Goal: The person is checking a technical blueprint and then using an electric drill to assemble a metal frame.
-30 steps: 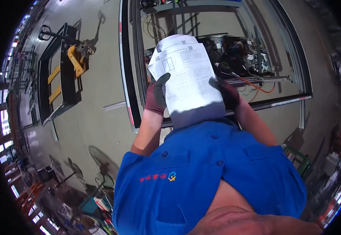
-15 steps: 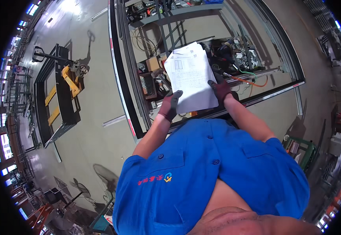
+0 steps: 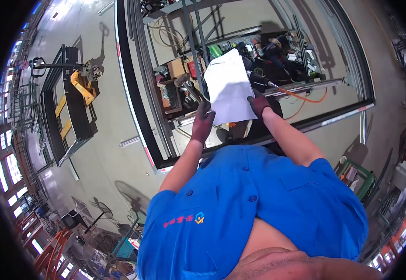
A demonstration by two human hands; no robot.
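White sheets of paper (image 3: 231, 91) are held out in front of me over a rectangular dark metal frame (image 3: 152, 158). My right hand (image 3: 260, 103), in a dark red and grey glove, grips their right edge near the lower corner, its fingers partly hidden beneath. My left hand (image 3: 203, 123), gloved alike, is at the lower left edge. Its fingers are raised beside the paper and the thumb is apart from them, close to the edge. The uppermost sheet looks bright and blank. A hammer (image 3: 183, 80) lies left of the paper, among tools in the frame.
A power tool (image 3: 259, 79) with an orange hose (image 3: 305, 99) lies right of the paper. Dark bars (image 3: 198, 37) cross the frame beyond. On the left stands a yellow pallet jack (image 3: 80, 88) with black frames; a green cart (image 3: 364, 184) is at right.
The printed side facing up before now appears blank and bright. My left fingers have come off the sheets to beside their edge; the right hand keeps its grip. The view has shifted slightly.
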